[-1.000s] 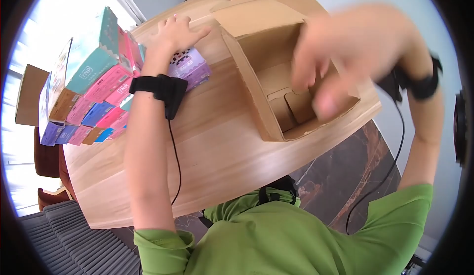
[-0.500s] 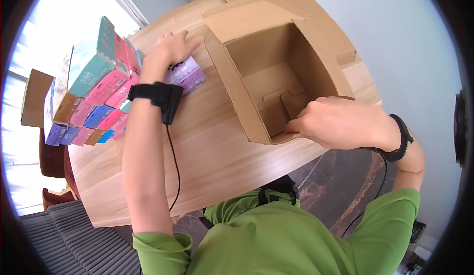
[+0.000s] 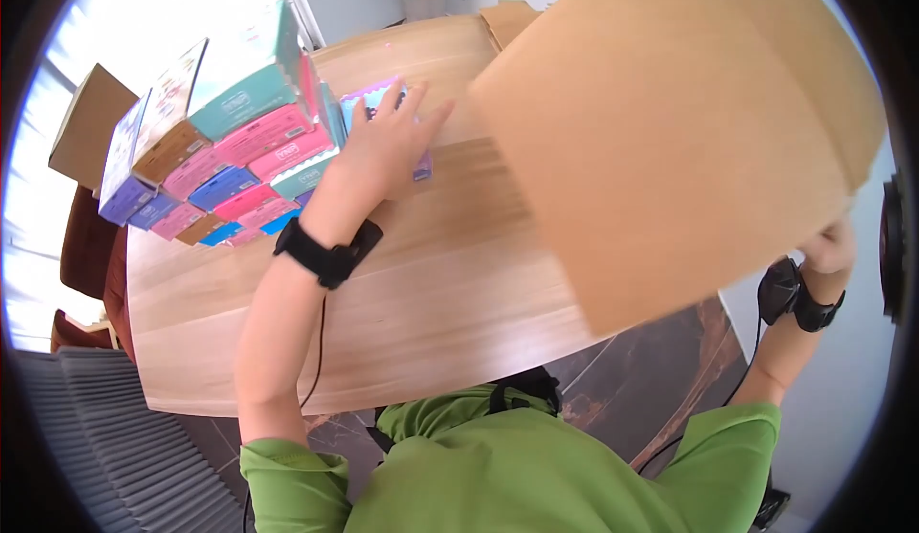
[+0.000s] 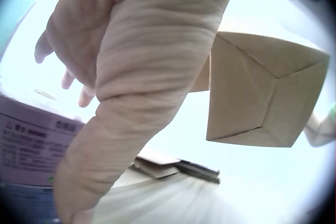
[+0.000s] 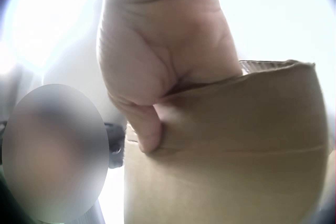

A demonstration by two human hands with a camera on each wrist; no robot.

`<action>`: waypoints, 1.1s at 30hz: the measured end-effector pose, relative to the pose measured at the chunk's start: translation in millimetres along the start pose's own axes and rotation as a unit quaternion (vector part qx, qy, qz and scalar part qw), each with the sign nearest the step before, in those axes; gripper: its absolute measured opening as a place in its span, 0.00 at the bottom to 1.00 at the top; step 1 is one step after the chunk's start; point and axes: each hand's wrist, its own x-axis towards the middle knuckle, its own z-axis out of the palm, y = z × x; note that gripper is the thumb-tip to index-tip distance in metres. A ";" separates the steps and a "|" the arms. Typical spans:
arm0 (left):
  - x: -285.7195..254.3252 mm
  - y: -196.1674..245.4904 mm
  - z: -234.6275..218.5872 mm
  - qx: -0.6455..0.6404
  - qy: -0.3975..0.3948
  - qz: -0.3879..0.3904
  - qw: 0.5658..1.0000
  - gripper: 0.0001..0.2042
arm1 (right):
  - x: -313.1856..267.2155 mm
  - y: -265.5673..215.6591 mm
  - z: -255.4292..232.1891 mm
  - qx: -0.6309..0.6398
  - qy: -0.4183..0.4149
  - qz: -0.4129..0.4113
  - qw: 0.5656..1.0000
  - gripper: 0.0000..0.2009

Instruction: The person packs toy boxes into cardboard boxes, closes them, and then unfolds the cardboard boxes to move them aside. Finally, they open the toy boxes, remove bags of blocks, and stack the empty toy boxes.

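In the head view my right hand (image 3: 829, 248) holds a brown cardboard box (image 3: 689, 141) up off the table by its edge. The right wrist view shows the thumb pressed to one face of the cardboard wall (image 5: 236, 129), with the other fingers hidden beyond the rim. My left hand (image 3: 383, 155) lies with spread fingers over a small purple and blue printed box (image 3: 424, 166) beside the stack. The printed side of a purple box (image 4: 31, 140) shows near that hand in the left wrist view, with the lifted cardboard box (image 4: 257, 92) beyond.
A stack of colourful printed boxes (image 3: 239, 150) stands at the table's left, an open cardboard flap (image 3: 91, 126) behind it. More flat cardboard (image 3: 507, 22) lies at the table's far edge. Cables hang from both wrist straps over the wooden table (image 3: 431, 284).
My right hand has gripped the cardboard box and raised it from the table, tipping it so its outside faces the camera. My left hand stays by the purple box, its fingers more spread.
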 end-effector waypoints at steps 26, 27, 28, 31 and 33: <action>-22.5 81.7 -98.1 -0.457 -0.002 0.271 0.847 0.24 | 15.9 92.3 69.8 0.636 0.541 0.040 0.549 0.19; -18.7 109.2 -73.4 -0.440 0.163 0.351 0.811 0.31 | 10.3 82.1 77.1 0.650 0.517 0.027 0.557 0.19; -24.3 138.0 -61.6 -0.365 0.248 0.340 0.830 0.37 | 3.5 73.0 85.0 0.658 0.500 0.029 0.561 0.20; -39.9 158.9 -79.0 -0.384 0.153 0.455 0.789 0.41 | -11.4 60.6 96.0 0.670 0.469 0.034 0.575 0.20; -25.0 158.2 -90.6 -0.358 0.183 0.421 0.813 0.45 | -18.3 56.1 101.4 0.675 0.454 0.038 0.580 0.21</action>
